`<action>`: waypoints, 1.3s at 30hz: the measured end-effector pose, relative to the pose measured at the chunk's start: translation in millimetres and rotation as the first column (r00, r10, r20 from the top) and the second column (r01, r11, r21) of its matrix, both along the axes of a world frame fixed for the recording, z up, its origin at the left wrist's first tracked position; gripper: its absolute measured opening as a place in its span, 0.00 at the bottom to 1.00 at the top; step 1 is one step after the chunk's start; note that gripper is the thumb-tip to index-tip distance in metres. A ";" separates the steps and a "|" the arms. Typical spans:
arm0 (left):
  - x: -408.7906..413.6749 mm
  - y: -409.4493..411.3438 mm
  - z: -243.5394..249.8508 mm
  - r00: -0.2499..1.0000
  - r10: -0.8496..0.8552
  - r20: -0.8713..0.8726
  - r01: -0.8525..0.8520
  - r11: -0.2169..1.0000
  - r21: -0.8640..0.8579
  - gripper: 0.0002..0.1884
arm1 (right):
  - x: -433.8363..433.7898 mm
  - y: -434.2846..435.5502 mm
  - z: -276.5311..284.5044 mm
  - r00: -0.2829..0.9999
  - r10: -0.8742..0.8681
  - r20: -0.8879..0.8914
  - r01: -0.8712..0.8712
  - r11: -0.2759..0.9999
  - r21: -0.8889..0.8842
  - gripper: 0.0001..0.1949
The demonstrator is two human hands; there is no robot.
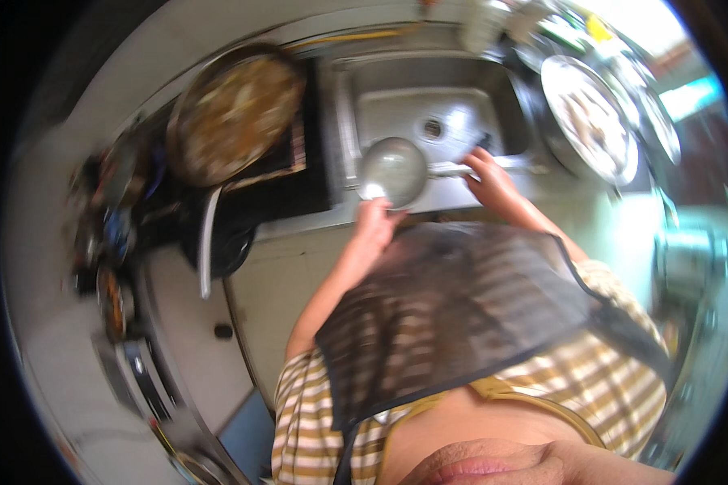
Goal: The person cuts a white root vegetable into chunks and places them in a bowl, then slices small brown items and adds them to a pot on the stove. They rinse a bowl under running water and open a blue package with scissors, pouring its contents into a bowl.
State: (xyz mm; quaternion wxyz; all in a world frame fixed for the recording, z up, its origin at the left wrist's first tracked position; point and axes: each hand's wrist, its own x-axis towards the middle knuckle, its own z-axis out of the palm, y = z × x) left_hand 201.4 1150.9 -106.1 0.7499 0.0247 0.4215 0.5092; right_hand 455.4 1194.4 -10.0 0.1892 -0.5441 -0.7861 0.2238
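Note:
My left hand (373, 227) grips the near edge of a round, shallow metal vessel (394, 170), held over the near side of a stainless-steel sink (379, 112). Blur hides what is in the vessel, if anything. To its right runs a bright metal strip (446, 169); whether it is a handle or the sink's front rim is unclear. My right hand (491, 179) is at that strip, fingers bent over it. Just beyond the fingertips is a small dark thing (484, 141), too blurred to name. The drain (432, 128) shows in the basin floor.
Left of the sink, a large wok (176, 136) of brownish food sits on a black stove (312, 145), its pale handle (207, 242) jutting towards me. To the right stands a metal bowl (628, 163) with pale pieces inside. Jars and small containers (118, 227) line the far left.

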 end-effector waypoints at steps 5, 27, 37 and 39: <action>15.9 20.5 25.6 0.986 -0.044 -0.158 0.051 0.998 0.045 0.21 | 39.9 46.3 -11.3 1.000 -0.010 0.023 0.007 0.989 0.145 0.13; 201.0 193.8 42.3 0.951 -0.007 -0.309 -0.024 0.995 -0.097 0.33 | 192.6 333.1 -28.8 0.899 -0.001 0.439 -0.069 0.987 0.144 0.16; 237.2 257.2 34.3 0.944 -0.072 -0.323 0.052 0.996 -0.069 0.30 | 198.4 294.5 -28.4 0.876 0.064 0.479 -0.191 0.956 0.221 0.17; 237.2 260.6 26.2 0.945 -0.067 -0.320 0.039 0.995 -0.091 0.37 | 186.6 278.9 -25.7 0.896 0.173 0.409 -0.280 0.935 0.218 0.21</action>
